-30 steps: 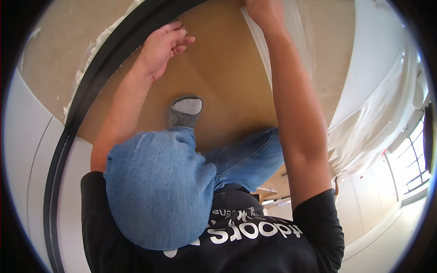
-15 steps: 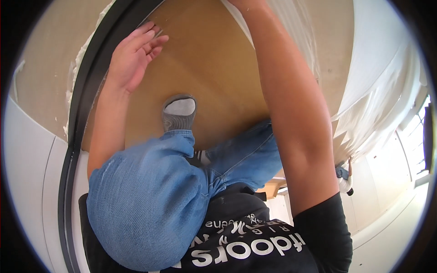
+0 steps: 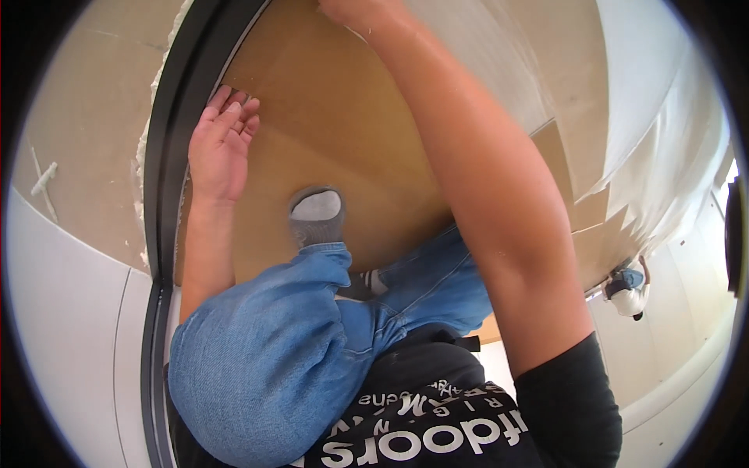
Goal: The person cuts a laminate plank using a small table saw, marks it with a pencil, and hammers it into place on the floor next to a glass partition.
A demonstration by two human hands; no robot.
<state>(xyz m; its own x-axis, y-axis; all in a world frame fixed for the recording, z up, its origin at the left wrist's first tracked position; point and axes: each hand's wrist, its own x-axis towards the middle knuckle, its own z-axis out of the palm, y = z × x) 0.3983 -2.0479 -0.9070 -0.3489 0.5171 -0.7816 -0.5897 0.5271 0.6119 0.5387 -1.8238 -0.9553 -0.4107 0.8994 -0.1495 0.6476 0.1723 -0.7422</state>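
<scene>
A brown panel [image 3: 335, 117] lies beneath me, bordered on the left by a black frame strip [image 3: 168, 148]. My left hand [image 3: 222, 148] rests palm up at the strip's inner edge, its fingers loosely curled and apart, seemingly holding nothing. At the top edge of the picture is my right hand [image 3: 355, 12], partly cut off. Its fingers look closed on the edge of a whitish, see-through plastic film [image 3: 499, 62], which spreads over the panel to the right, partly behind my right forearm. My socked foot [image 3: 318, 210] stands on the panel.
Rough whitish foam [image 3: 144, 179] lines the frame's outer side. A tan surface [image 3: 94, 101] with a small white scrap [image 3: 45, 179] lies beyond it. Wrinkled film [image 3: 663, 156] covers the far right. Another person [image 3: 626, 292] crouches there. White panels [image 3: 62, 312] stand at lower left.
My right hand has moved left along the top with the film's edge. My left hand has slid down along the black strip. The whole view has shifted slightly.
</scene>
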